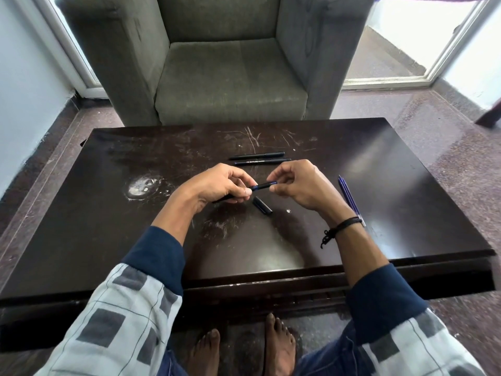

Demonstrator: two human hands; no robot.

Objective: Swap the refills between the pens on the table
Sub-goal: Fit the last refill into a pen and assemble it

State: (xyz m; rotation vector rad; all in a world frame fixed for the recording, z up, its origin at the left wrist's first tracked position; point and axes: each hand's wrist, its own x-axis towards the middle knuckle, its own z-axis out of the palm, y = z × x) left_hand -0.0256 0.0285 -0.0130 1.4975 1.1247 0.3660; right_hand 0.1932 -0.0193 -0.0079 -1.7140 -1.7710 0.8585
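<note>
dark glossy wooden worktop point(379, 172), scratched and scuffed. left hand point(222, 185) grips the rear of a slim black-and-blue plastic pen point(261, 186), fingers curled round the barrel, whose tail end pokes out under the palm. right hand point(298, 185) pinches the pen's front end between thumb and fingertips. the pen is held level just above the worktop, spanning the gap between the hands. this reads as a twisting hold, 1 hand bracing and the other turning, to open the barrel and reach the refill.

short black plastic pen cap point(262, 204) lies on the worktop directly below the held pen, likely set close for re-capping. thin blue refills point(348, 196), at least 2, lie side by side to the right near the right wrist, well apart from the pens, probably parked there once pulled out. a pair of slim black pens point(260, 161) lies parallel just beyond the hands, apparently waiting their turn. whether they touch, cannot tell.
</note>
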